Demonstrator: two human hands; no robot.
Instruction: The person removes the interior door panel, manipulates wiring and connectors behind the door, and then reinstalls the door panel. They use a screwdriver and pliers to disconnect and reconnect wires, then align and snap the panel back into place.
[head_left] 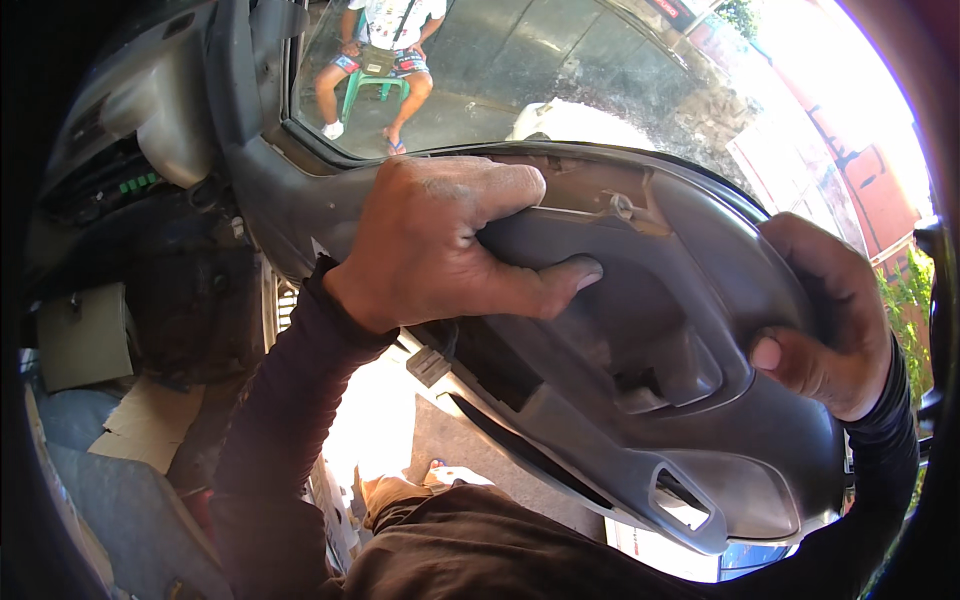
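Note:
A dark grey plastic car door panel (590, 330) lies tilted against the door under the window, with a recessed pocket and handle hollow in it. At its upper edge is my left hand (440, 240), closed round that edge: the thumb lies over the front face and the index finger lies behind the rim. The other fingers are curled and partly hidden. My right hand (835, 320) grips the panel's right end, its thumb pressed on the front and the fingers over the outer edge. Between the panel's top and the window, a bare brownish strip of door (585, 185) shows.
Beyond the window glass (480, 90) a person (385, 60) sits on a green plastic chair (365, 95). The dashboard underside (165, 130) is at the left, above a cardboard piece (155, 425). My legs and the sunlit ground show below.

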